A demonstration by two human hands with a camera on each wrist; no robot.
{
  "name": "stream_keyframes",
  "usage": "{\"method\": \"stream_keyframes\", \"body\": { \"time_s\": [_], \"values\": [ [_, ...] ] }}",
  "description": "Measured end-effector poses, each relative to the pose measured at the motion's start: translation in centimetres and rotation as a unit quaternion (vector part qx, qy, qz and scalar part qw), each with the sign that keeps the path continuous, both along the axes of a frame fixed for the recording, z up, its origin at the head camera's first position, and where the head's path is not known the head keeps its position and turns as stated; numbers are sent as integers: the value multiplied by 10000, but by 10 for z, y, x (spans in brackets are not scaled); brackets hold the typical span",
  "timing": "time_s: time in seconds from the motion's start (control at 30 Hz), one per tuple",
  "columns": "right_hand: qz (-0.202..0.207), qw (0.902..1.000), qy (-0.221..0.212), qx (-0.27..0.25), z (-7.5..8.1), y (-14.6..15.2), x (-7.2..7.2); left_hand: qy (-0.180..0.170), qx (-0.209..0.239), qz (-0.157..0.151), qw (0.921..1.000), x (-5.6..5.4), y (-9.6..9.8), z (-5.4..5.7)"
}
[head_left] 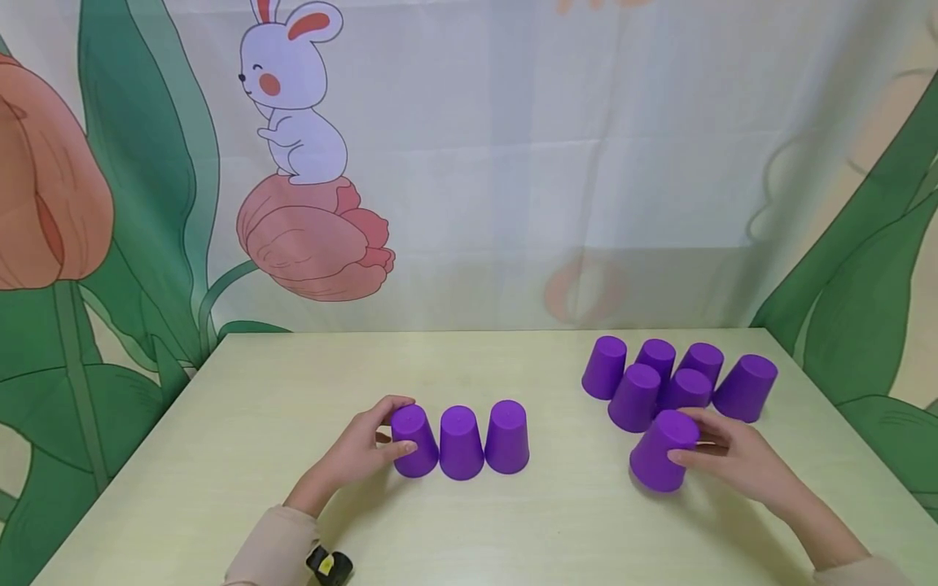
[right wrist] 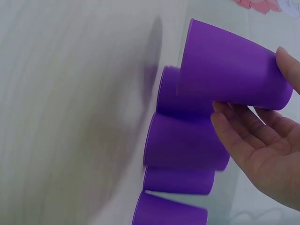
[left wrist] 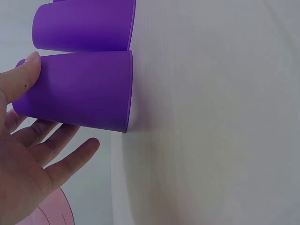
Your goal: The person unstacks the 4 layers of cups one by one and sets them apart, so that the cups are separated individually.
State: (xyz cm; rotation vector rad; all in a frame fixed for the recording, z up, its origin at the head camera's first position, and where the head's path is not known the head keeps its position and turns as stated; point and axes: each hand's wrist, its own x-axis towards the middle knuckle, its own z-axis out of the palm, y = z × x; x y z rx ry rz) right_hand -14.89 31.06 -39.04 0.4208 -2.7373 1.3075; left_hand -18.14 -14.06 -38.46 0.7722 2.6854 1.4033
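Three purple cups stand upside down in a close row near the middle of the table. My left hand (head_left: 357,449) holds the leftmost cup (head_left: 415,460), thumb on the near side and fingers behind; the left wrist view shows this cup (left wrist: 82,91) beside the middle cup (left wrist: 86,26). The middle cup (head_left: 461,446) and right cup (head_left: 507,439) of the row are untouched. Farther right, my right hand (head_left: 743,460) grips another upside-down purple cup (head_left: 655,457), slightly tilted. In the right wrist view that cup (right wrist: 225,68) hangs just above the table, its shadow beneath.
Several more purple cups (head_left: 634,399) stand upside down in a cluster at the back right of the pale table (head_left: 293,382). A printed curtain (head_left: 454,163) hangs behind the table's far edge. A small black object (head_left: 331,566) is by the left sleeve.
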Motion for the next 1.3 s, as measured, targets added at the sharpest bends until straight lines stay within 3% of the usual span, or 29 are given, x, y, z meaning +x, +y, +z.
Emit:
{"method": "stream_keyframes", "body": {
  "time_s": [0.47, 0.83, 1.3],
  "values": [
    [-607, 9972, -216, 375, 3, 38, 1, -57, -53, 20, 10000, -1, -2, 0],
    [-954, 9917, -253, 823, 1, 63, -9, -17, -33, -11, 10000, -2, -2, 0],
    [-1309, 9887, -313, 655, -7, 81, -23, -3, -26, -37, 10000, -3, -2, -2]
  ]
}}
